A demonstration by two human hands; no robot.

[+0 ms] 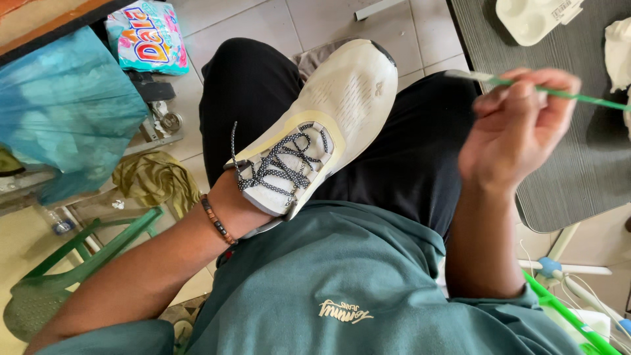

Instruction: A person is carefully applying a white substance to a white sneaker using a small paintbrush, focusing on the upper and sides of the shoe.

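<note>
A cream sneaker (342,105) with speckled black-and-white laces rests on my lap, toe pointing away. My left hand (240,204) is tucked inside the shoe's opening and holds it up; only the wrist with a beaded bracelet shows. My right hand (513,128) is raised to the right of the shoe, fingers pinched on a thin green-handled paintbrush (559,92) whose bristle end points left, above the shoe and apart from it.
A dark grey table (578,164) at the right carries a white paint palette (532,20) and white cloth (618,52). A green plastic chair (72,263), teal cloth (66,112), a colourful packet (148,36) and an olive rag (154,181) lie on the tiled floor at left.
</note>
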